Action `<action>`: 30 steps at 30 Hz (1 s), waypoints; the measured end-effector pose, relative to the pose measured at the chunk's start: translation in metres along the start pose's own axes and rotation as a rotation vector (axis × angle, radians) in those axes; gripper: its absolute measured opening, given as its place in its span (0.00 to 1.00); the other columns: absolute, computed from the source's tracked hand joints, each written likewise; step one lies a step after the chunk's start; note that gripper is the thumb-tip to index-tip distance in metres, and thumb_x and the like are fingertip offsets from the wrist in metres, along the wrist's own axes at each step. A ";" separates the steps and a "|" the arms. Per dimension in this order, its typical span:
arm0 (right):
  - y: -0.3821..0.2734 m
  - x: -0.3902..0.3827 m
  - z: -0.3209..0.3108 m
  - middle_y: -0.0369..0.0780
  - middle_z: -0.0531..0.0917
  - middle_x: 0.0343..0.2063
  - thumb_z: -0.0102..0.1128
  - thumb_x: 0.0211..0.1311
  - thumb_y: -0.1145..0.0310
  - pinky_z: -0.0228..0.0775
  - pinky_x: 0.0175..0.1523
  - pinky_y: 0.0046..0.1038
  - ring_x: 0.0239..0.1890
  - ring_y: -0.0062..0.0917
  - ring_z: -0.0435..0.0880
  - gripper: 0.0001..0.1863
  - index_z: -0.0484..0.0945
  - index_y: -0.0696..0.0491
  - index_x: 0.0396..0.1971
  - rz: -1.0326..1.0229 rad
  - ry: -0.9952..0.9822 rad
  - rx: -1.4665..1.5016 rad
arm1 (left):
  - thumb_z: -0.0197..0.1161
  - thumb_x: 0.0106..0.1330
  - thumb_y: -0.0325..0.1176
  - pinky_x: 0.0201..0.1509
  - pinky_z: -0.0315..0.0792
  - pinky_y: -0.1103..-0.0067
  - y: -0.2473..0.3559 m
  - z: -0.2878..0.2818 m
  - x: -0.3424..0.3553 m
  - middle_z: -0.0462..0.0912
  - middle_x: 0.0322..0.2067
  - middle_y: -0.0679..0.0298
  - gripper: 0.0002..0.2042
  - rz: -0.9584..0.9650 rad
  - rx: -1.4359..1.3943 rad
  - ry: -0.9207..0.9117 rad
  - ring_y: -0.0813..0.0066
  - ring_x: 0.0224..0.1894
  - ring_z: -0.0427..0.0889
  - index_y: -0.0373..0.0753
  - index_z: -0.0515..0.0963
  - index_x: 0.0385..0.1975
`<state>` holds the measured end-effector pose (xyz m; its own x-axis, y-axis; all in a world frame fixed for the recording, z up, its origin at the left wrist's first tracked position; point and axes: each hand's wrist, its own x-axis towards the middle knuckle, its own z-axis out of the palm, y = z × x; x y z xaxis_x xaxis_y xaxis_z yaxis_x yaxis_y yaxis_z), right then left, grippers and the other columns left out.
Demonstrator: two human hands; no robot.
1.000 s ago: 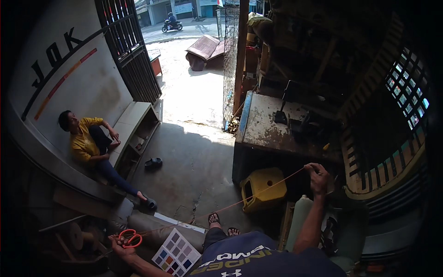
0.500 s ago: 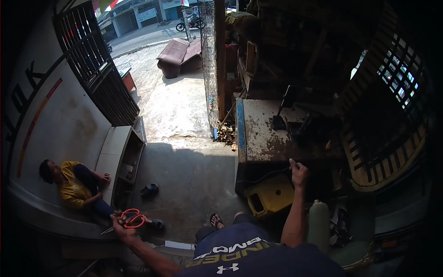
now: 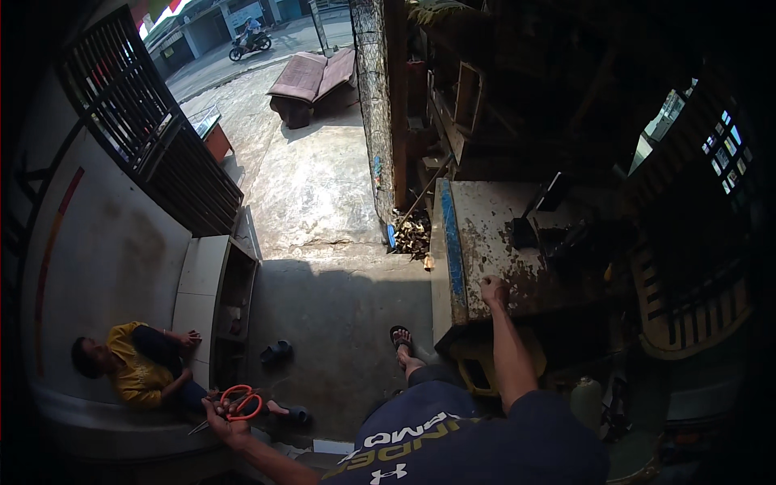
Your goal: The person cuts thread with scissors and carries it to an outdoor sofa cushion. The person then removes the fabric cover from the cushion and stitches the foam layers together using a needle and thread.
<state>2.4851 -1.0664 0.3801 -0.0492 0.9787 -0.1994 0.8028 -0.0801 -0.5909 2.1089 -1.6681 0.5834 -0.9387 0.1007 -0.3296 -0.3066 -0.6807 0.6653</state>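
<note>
Scissors with orange handles are gripped in my left hand at the lower left, their blades pointing away to the left. My right hand is reached out over the near edge of a worn worktable with a blue side strip. Its fingers are closed, and whatever they hold, if anything, is too small to make out. A dark phone-like device on a stand rises from the tabletop beyond that hand.
A person in a yellow shirt sits at the left against the wall, beside a white shelf unit. A dark sandal lies on the floor. Under the table is a yellow plastic stool. Outside stands a brownish folded seat.
My right hand has moved left and come over the table edge; the thin line trailing from it no longer shows. The scissors stay in my left hand. Outside, a motorbike has moved left.
</note>
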 end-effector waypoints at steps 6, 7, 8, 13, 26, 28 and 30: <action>-0.048 0.048 0.042 0.51 0.85 0.44 0.57 0.66 0.66 0.80 0.51 0.44 0.47 0.44 0.86 0.13 0.83 0.59 0.42 0.240 -0.033 -0.461 | 0.54 0.77 0.43 0.19 0.67 0.86 -0.004 0.085 0.052 0.64 0.16 0.71 0.15 0.115 0.061 0.043 0.83 0.21 0.69 0.41 0.70 0.29; -0.056 0.050 0.044 0.50 0.85 0.43 0.54 0.67 0.66 0.80 0.51 0.44 0.46 0.45 0.86 0.14 0.83 0.59 0.44 0.256 -0.074 -0.464 | 0.55 0.77 0.42 0.19 0.67 0.87 -0.003 0.102 0.053 0.64 0.16 0.72 0.15 0.160 0.080 0.042 0.83 0.21 0.70 0.42 0.69 0.28; -0.047 0.054 0.057 0.50 0.84 0.40 0.53 0.67 0.67 0.79 0.47 0.43 0.43 0.43 0.86 0.12 0.85 0.54 0.41 0.270 0.096 -0.494 | 0.55 0.76 0.42 0.19 0.67 0.87 -0.008 0.120 0.062 0.64 0.17 0.72 0.15 0.185 0.091 0.027 0.83 0.22 0.70 0.43 0.68 0.27; -0.089 0.069 0.041 0.47 0.85 0.47 0.66 0.57 0.69 0.79 0.55 0.42 0.51 0.43 0.85 0.13 0.86 0.54 0.42 0.401 -0.087 -0.494 | 0.56 0.76 0.42 0.20 0.67 0.87 -0.027 0.141 0.104 0.65 0.16 0.73 0.13 0.217 0.067 0.079 0.83 0.22 0.70 0.44 0.70 0.29; -0.251 0.107 0.136 0.40 0.76 0.23 0.59 0.57 0.76 0.78 0.20 0.29 0.16 0.26 0.80 0.11 0.63 0.54 0.29 0.133 0.023 0.619 | 0.56 0.76 0.40 0.18 0.64 0.87 -0.069 0.247 0.351 0.67 0.18 0.73 0.09 0.046 0.196 0.029 0.85 0.21 0.69 0.43 0.73 0.36; -0.333 0.098 0.172 0.37 0.73 0.22 0.58 0.55 0.76 0.78 0.22 0.27 0.18 0.25 0.81 0.10 0.65 0.53 0.31 -0.020 -0.212 0.626 | 0.57 0.75 0.39 0.19 0.63 0.88 -0.083 0.313 0.379 0.67 0.19 0.73 0.08 0.017 0.180 -0.049 0.85 0.21 0.69 0.43 0.72 0.36; -0.419 0.075 0.190 0.40 0.81 0.27 0.59 0.58 0.75 0.82 0.32 0.28 0.24 0.25 0.85 0.08 0.74 0.57 0.37 -0.134 -0.568 0.634 | 0.58 0.75 0.40 0.20 0.63 0.88 -0.090 0.368 0.403 0.66 0.19 0.74 0.08 0.013 0.301 -0.189 0.85 0.22 0.70 0.43 0.73 0.38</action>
<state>2.0320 -0.9952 0.4645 -0.5455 0.7579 -0.3577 0.2942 -0.2264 -0.9285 1.6999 -1.2988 0.6372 -0.9468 0.2451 -0.2086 -0.3006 -0.4417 0.8453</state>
